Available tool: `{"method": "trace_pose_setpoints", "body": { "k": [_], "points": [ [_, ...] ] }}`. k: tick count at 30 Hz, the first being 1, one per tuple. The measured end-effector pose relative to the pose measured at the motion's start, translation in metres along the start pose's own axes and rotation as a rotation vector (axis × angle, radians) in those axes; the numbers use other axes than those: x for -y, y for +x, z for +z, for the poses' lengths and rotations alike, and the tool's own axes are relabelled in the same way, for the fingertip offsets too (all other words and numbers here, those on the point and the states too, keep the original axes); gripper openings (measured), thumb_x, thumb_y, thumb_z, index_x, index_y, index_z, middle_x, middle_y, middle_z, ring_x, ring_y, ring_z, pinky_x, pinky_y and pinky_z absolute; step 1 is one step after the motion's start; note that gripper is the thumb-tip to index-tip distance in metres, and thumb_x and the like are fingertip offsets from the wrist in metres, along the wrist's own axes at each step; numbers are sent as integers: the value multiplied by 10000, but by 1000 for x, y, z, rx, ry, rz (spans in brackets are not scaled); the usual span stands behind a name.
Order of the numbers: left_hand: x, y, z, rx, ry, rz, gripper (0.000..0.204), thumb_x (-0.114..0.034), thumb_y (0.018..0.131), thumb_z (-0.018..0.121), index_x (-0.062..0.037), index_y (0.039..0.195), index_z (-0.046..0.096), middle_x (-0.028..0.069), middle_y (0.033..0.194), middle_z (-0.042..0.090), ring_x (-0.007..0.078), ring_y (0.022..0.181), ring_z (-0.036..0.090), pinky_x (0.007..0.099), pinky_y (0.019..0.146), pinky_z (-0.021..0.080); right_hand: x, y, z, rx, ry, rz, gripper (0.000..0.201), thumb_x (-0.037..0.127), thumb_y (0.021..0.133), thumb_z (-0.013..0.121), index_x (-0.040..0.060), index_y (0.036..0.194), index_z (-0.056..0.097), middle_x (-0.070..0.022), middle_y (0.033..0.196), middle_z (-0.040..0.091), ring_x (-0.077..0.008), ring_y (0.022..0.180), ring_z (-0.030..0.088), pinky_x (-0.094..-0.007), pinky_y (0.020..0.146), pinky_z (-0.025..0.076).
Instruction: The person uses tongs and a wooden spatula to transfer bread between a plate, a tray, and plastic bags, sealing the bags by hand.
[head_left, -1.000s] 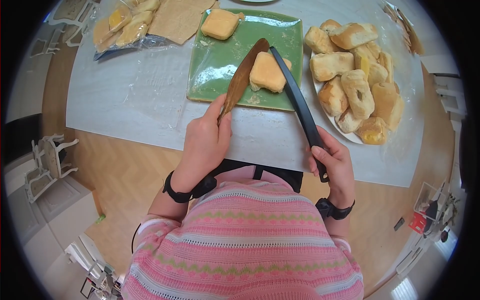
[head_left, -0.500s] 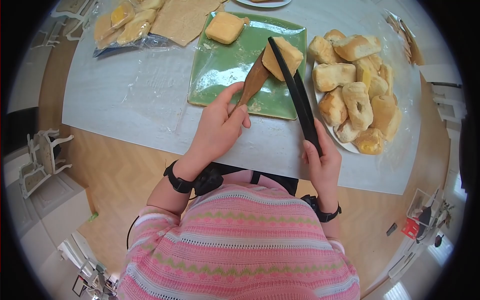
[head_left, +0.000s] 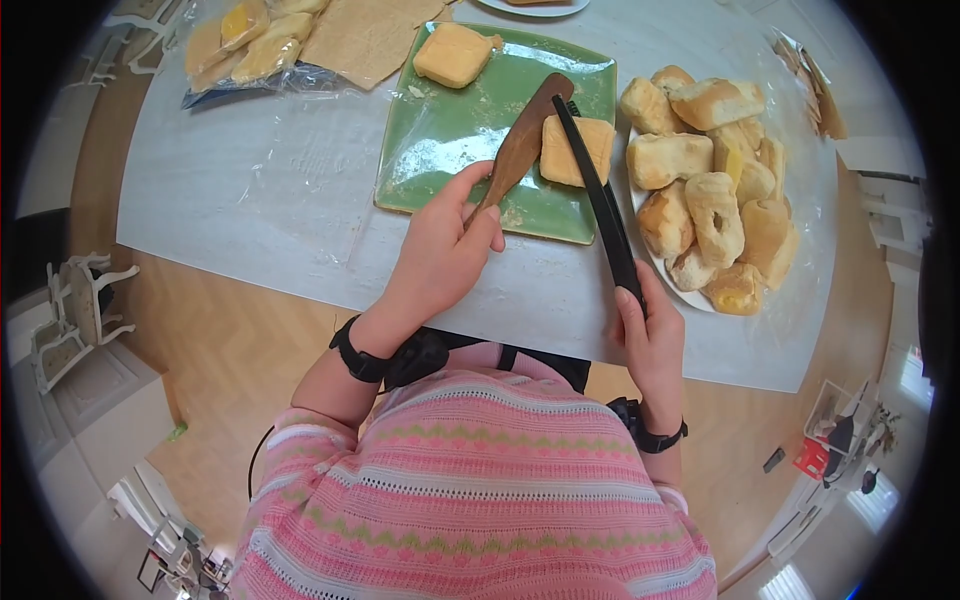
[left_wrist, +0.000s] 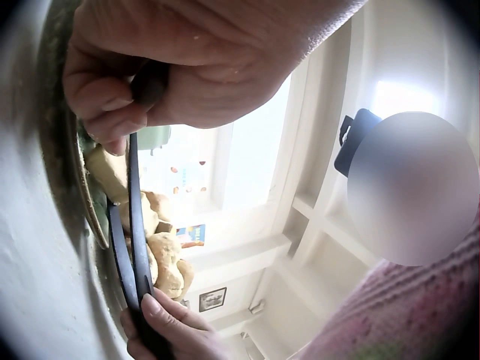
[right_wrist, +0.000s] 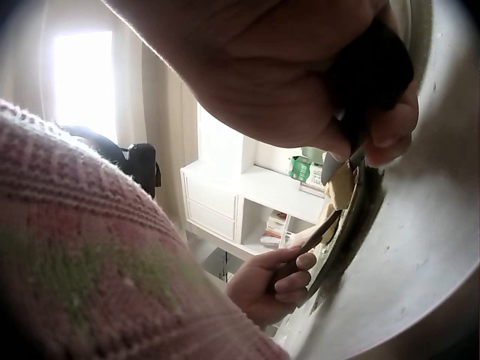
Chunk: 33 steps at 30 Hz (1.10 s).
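The left hand [head_left: 440, 250] grips the handle of a brown wooden spatula [head_left: 520, 145], its blade over the green square plate [head_left: 440, 150]. Black tongs [head_left: 612, 225] are held in the right hand [head_left: 655, 335]; one arm crosses over a pale square bun [head_left: 592, 150] on the plate's right side, the other arm is mostly beneath or behind it. Just left of this bun is the spatula blade; the head view does not tell whether they touch. A second bun [head_left: 452, 55] lies at the plate's far left corner. In the left wrist view, the tongs [left_wrist: 135, 240] straddle part of a bun.
Right of the green plate, a white plate [head_left: 690, 298] bears a heap of bread rolls [head_left: 715, 215]. Bagged buns [head_left: 270, 50] and brown paper [head_left: 360, 40] lie at the far left. Part of another white plate [head_left: 545, 8] shows at the far edge.
The nearer bun was tipped up between spatula and tongs half a second ago and now lies flatter and lower on the plate. The spatula blade has come out from behind it, pointing farther up.
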<state>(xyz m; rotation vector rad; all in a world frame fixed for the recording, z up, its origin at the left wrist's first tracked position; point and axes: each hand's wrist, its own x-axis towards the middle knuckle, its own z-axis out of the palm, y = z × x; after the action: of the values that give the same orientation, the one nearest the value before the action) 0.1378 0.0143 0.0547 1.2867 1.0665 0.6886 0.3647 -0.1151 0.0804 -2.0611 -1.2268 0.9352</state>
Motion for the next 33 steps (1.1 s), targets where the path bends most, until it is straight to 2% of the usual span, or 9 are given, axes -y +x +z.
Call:
{"method": "trace_pose_setpoints", "body": {
  "k": [4,10,13,16,20,27,30,32,33],
  "points": [
    [-1,0,0,4,25,2,490,-78,1001,527,20,1466,407,24,738,626,47,542,477,215,497,382,-8,6,3,71,219,70,322,80,998,569,-10,1307,565,-19,688,574,-71,563,535,-237,547,431],
    [1,3,0,5,75,33,506,-84,997,538,25,1469,396,24,730,636,53,553,495,231,509,395,0,10,-3,111,297,84,440,77,996,574,5,1425,507,12,726,571,-63,564,526,-216,513,409],
    [3,5,1,-25,153,92,538,-111,985,568,33,1471,386,41,707,645,71,569,531,269,519,418,0,10,-3,165,587,258,481,83,994,576,6,1459,478,-3,791,584,-68,557,517,-208,488,391],
    [-1,3,-1,-64,285,132,574,-148,960,616,37,1459,401,68,659,650,113,555,572,310,528,441,3,11,-4,244,761,266,461,91,995,570,3,1441,493,-26,840,592,-79,550,510,-206,472,379],
    [-4,-1,-3,-99,527,220,591,-197,913,693,35,1409,469,94,591,638,213,494,615,340,518,458,8,16,-1,235,769,231,448,99,1002,553,4,1436,496,-36,844,600,-87,544,509,-213,463,378],
    [4,-13,-11,-175,678,338,517,-197,867,754,-16,1319,580,62,591,641,237,488,624,355,507,478,17,24,8,266,810,226,451,105,1001,561,-1,1435,492,-45,847,605,-101,544,517,-220,459,375],
    [8,-16,-31,-407,621,410,449,-155,827,787,-43,1237,644,59,700,685,241,555,643,346,539,497,19,25,9,268,809,220,445,106,1003,560,-4,1429,495,-47,849,607,-103,543,517,-220,459,374],
    [12,-12,-56,-638,835,507,421,-118,795,805,-39,1185,668,103,884,713,273,766,677,361,668,536,20,26,10,273,809,218,441,106,1003,559,-6,1425,498,-48,850,608,-103,543,517,-220,459,374],
    [12,-13,-66,-638,836,507,421,-118,795,805,-39,1185,668,103,884,713,273,766,677,361,668,536,20,27,10,279,803,221,436,103,1004,558,-6,1422,502,-49,850,608,-102,543,517,-219,459,374]
  ]
}}
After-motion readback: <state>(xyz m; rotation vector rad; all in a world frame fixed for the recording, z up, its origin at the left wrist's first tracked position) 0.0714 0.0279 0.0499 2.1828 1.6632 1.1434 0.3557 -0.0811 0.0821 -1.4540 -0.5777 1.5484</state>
